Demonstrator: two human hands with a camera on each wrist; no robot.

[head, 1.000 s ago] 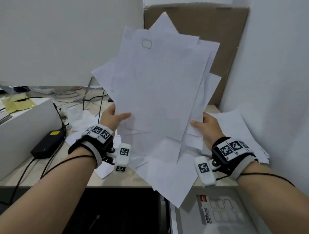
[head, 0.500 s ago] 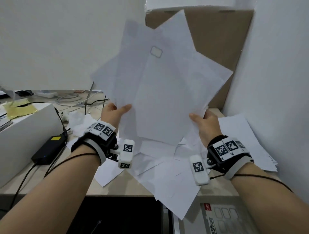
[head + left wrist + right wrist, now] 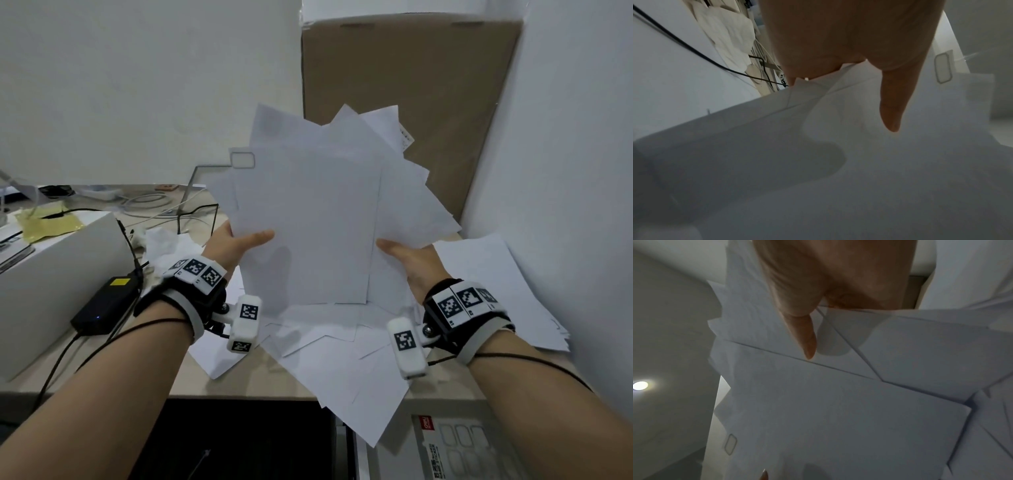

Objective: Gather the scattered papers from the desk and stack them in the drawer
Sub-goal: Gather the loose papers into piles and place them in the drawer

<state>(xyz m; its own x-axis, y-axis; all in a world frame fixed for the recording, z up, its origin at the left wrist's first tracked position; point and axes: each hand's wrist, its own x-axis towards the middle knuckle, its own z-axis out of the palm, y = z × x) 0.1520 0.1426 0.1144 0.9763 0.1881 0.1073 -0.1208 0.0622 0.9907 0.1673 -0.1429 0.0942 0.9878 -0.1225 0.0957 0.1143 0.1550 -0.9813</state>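
Note:
I hold an untidy bundle of white papers (image 3: 318, 219) upright above the desk, its sheets fanned at different angles. My left hand (image 3: 239, 241) pinches its left edge, thumb across the front sheet. My right hand (image 3: 407, 255) pinches the right edge the same way. The left wrist view shows the thumb of the left hand (image 3: 892, 110) lying on the papers (image 3: 838, 162). In the right wrist view the right hand (image 3: 805, 337) presses its thumb on the overlapping papers (image 3: 838, 402). More loose sheets (image 3: 342, 359) lie on the desk below, some hanging over its front edge. No drawer shows.
A flat stack of paper (image 3: 496, 291) lies at the desk's right against the wall. A cardboard sheet (image 3: 411, 102) leans in the corner. A white box (image 3: 51, 274), a black power adapter (image 3: 102, 305) and cables sit at the left. A grey machine (image 3: 445, 445) stands below the desk edge.
The bundle has come down from high in front of the wall to lower over the desk, and both hands have moved closer together on its edges.

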